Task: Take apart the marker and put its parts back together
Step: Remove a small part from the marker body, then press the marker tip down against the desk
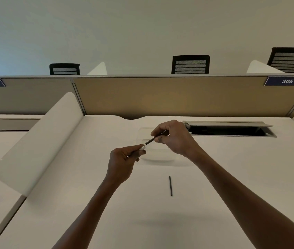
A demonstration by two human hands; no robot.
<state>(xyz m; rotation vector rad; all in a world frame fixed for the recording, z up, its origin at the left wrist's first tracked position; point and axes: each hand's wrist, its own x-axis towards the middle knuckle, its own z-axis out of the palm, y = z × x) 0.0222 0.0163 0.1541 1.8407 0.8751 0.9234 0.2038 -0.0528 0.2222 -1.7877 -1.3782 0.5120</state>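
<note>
Marker's apart: left hand [122, 161] pinches the white piece [142, 147], right hand [173, 138] pinches the black rod [150, 141] at its mouth. 1 thin rod [170, 186] lies on the table [88, 203]; reassembly looks unfinished.

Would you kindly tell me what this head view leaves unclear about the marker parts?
- White part: mostly hidden in the left hand.
- Black part: far end covered by the right hand fingers.
- Thin black rod on the desk: too small to identify.

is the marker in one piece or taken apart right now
Taken apart: a thin black rod lies alone on the desk.
</note>
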